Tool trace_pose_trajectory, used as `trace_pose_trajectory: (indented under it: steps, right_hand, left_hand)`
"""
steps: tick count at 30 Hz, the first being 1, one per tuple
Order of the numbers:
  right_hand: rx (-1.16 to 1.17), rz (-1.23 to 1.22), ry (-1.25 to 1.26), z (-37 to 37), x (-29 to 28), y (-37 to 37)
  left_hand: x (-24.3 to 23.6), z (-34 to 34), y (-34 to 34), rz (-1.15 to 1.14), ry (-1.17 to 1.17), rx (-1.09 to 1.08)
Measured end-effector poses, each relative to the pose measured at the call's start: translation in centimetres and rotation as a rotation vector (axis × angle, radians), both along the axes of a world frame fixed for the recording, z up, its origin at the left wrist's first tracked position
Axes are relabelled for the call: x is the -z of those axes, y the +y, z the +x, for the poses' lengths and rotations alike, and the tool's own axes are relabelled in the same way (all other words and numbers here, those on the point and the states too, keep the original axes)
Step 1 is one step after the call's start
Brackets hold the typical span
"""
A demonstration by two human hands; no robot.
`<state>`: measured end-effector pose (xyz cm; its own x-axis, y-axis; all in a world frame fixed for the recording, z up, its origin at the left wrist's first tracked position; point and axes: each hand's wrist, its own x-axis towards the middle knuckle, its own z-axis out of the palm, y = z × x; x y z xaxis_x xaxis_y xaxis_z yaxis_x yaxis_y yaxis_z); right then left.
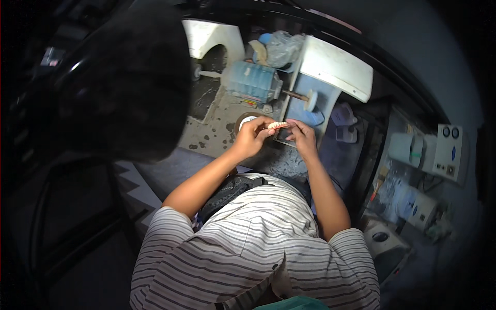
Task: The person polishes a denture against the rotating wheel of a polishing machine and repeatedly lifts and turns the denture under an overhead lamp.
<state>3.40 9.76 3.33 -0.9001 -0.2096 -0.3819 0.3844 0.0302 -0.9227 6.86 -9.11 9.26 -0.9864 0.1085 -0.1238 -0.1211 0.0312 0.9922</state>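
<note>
Between my two hands I hold a denture point(278, 125) with pale teeth and a reddish-pink base. My left hand point(251, 136) pinches its left end between thumb and fingers. At its right end, the fingers of my right hand point(303, 137) close on it. Just beyond my hands stands a polishing lathe's blue tray, with a round pale wheel point(310, 100) on a brown shaft above it. A brown round bowl with something white inside point(248, 120) sits partly hidden behind my left hand.
Behind the bowl lies a blue, plastic-wrapped block point(251, 81). A white machine hood point(337, 64) rises at the back right, near a crumpled clear bag point(284, 47). White containers point(345, 124) and a control box point(448, 152) stand to the right. A large black shape point(134, 88) fills the left.
</note>
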Motion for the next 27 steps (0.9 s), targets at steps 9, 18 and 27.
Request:
trace_pose_trajectory:
  steps: [9, 18, 27]
  right_hand:
    - [0.383, -0.265, -0.242, -0.9, 3.7, 3.9]
    - [0.320, -0.294, -0.250, -4.2, 6.0, 4.0]
    - [0.375, -0.350, -0.345, -5.3, 8.1, 5.0]
  left_hand:
    - [10.9, -5.2, 7.7, -0.023, 0.010, -0.016]
    - [13.8, -6.1, 8.9, -0.127, -0.031, -0.077]
    - [10.6, -7.4, 10.3, -0.347, -0.060, -0.104]
